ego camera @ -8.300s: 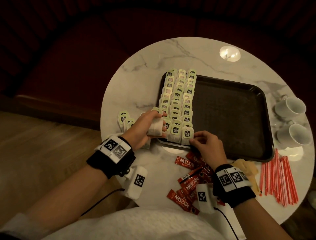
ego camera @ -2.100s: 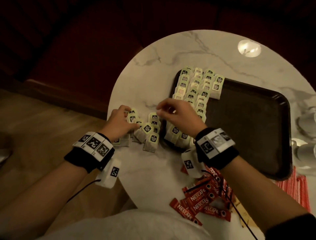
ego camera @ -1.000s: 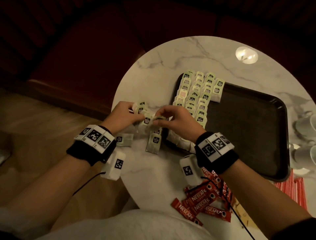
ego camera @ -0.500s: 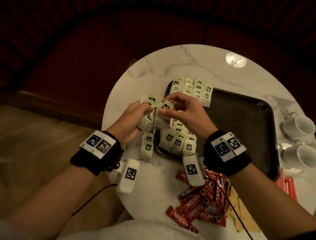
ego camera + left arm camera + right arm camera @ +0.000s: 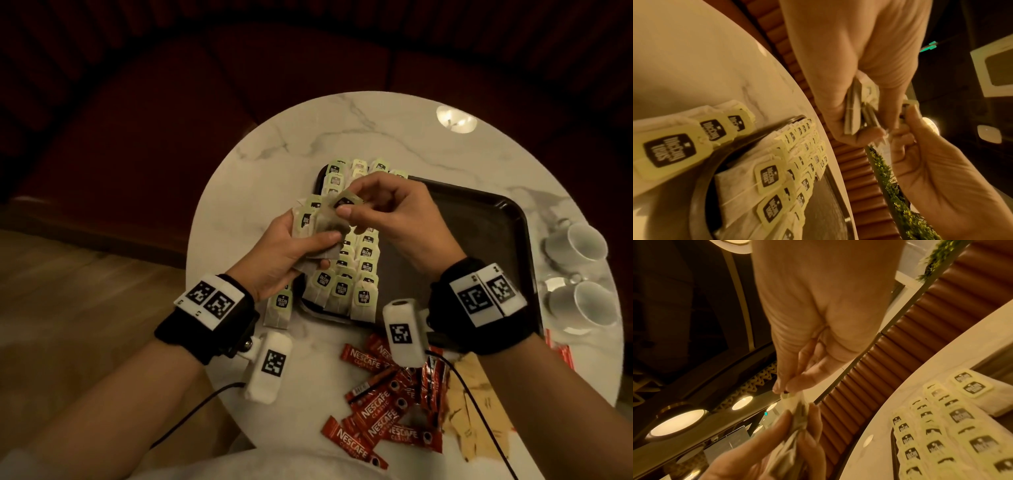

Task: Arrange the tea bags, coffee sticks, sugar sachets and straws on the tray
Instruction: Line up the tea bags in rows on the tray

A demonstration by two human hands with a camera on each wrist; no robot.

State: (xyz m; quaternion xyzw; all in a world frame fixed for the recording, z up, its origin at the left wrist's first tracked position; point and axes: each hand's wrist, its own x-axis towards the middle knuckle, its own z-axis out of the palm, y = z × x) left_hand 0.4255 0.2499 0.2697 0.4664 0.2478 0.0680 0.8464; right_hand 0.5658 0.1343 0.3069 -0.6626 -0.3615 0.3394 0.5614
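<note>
At the left, the left hand (image 5: 281, 253) grips a small stack of tea bags (image 5: 317, 226), thumb across the front and fingers curled behind. In the left wrist view the stack (image 5: 855, 112) shows about 4 or 5 edges; the exact number I cannot tell. Under this hand, 3 loose bags (image 5: 694, 133) lie on the table (image 5: 239, 192), just beside the left rim of the tray (image 5: 479, 219); the head view shows only 1 of them plainly (image 5: 279, 306).

Next comes the tray. Its left part is covered by rows of bags (image 5: 359, 274), overlapping like roof tiles in about 3 columns, with a 4th bag at the far end. The hands hide the middle of the rows, so a full count is not possible. The nearest bags hang a little over the near rim. The right part of the tray is bare and dark, with much open room.

The right hand (image 5: 390, 212) is above the rows. Thumb and forefinger pinch the tag (image 5: 344, 202) of the top bag in the stack, and the other fingers are curled loosely.

Near the person, the coffee sticks (image 5: 387, 411) lie in a red, mixed pile of about 10, some crossing each other, close to the table edge. Just right of them is a loose pile of brown sugar sachets (image 5: 479, 411); I cannot count them. Further right, only the ends of the red straws (image 5: 561, 353) show behind the right wrist.

At the far right, 2 white cups (image 5: 579, 270) stand beside the tray, near the table edge.
</note>
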